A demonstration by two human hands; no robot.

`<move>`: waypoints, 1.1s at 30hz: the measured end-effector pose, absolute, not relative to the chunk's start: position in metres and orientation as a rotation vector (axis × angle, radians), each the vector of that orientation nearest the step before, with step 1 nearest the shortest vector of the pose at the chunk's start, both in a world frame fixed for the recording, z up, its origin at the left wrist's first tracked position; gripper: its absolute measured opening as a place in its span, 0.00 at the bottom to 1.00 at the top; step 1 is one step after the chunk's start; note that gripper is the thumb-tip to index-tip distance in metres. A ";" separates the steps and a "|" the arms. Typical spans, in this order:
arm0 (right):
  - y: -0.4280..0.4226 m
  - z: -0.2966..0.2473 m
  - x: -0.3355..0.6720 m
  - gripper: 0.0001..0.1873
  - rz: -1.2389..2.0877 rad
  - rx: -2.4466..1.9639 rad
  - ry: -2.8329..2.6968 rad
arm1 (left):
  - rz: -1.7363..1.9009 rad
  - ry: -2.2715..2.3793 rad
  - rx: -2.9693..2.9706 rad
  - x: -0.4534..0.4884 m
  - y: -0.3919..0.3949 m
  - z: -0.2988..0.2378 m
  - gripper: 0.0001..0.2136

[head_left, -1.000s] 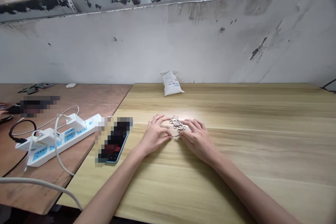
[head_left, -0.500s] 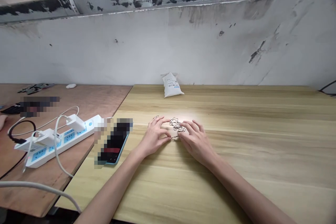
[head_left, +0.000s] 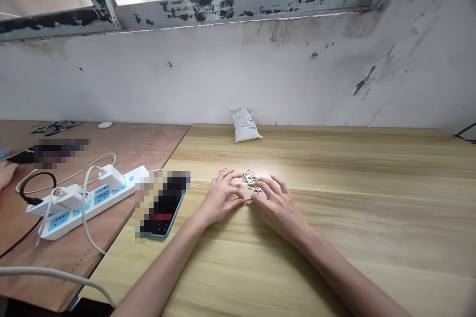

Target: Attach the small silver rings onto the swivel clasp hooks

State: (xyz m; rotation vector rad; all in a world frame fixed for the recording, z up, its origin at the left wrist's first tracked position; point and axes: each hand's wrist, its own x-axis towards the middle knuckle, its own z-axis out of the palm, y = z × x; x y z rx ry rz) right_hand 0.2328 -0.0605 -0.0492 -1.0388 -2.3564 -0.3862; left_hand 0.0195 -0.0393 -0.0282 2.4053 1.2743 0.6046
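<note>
A small heap of silver metal rings [head_left: 250,179] lies on the light wooden table [head_left: 334,198]. My left hand [head_left: 220,198] rests just left of the heap, thumb and forefinger pinched on a small ring at its near edge. My right hand [head_left: 275,205] lies on the right side, its thumb and forefinger pinched at the same spot, the other fingers spread over the rings. One loose ring [head_left: 222,171] lies beyond my left fingertips.
A white pouch [head_left: 245,126] stands by the wall. A phone [head_left: 163,205] lies left of my left arm. On the brown table to the left sits a white power strip [head_left: 85,198] with plugs and cables; another person's hand [head_left: 5,174] shows at the far left edge.
Both hands stay pinched at the near edge of the ring heap, the fingers shifting slightly. The view has tilted up a little.
</note>
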 end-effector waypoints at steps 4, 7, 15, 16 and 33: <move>-0.061 -0.044 0.235 0.08 -0.376 -1.007 -2.365 | 0.626 1.273 2.409 0.017 -0.038 -0.028 0.04; -0.062 -0.042 0.236 0.08 -0.380 -0.993 -2.367 | 0.648 1.273 2.403 0.016 -0.038 -0.027 0.04; -0.068 -0.043 0.229 0.10 -0.420 -0.953 -2.291 | 0.866 1.217 2.226 0.017 -0.042 -0.018 0.05; -0.070 -0.043 0.227 0.10 -0.431 -0.944 -2.269 | 0.888 1.204 2.185 0.017 -0.042 -0.018 0.05; -0.077 -0.038 0.221 0.12 -0.161 -1.057 -2.129 | 0.979 1.134 1.786 0.020 -0.039 -0.017 0.07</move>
